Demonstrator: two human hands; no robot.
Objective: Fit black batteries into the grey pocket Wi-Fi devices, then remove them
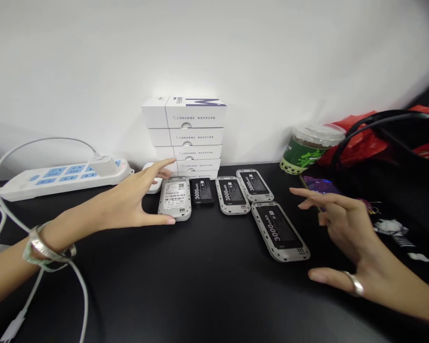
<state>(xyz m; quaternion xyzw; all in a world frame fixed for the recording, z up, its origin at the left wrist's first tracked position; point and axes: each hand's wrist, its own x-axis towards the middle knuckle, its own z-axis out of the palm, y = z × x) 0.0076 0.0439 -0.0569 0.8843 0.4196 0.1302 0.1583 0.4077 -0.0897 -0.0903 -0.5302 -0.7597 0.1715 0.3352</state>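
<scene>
My left hand (128, 197) is spread with its fingers apart, the thumb at the lower edge of a grey-framed device (174, 198) with a barcode label, which lies face down. To its right lies a loose black 3000mAh battery (202, 192). Beyond that are two grey-framed devices showing black 3000mAh panels (230, 195) (254, 186). A larger-looking third one (279, 231) lies angled nearest my right hand (343, 233), which hovers open to its right without touching it.
A stack of white boxes (193, 136) stands against the white wall behind the devices. At left are a white power strip (64, 178) and white cables. At right are a lidded drink cup (309, 150), a phone (318, 186), and a black bag (389, 166) with red plastic.
</scene>
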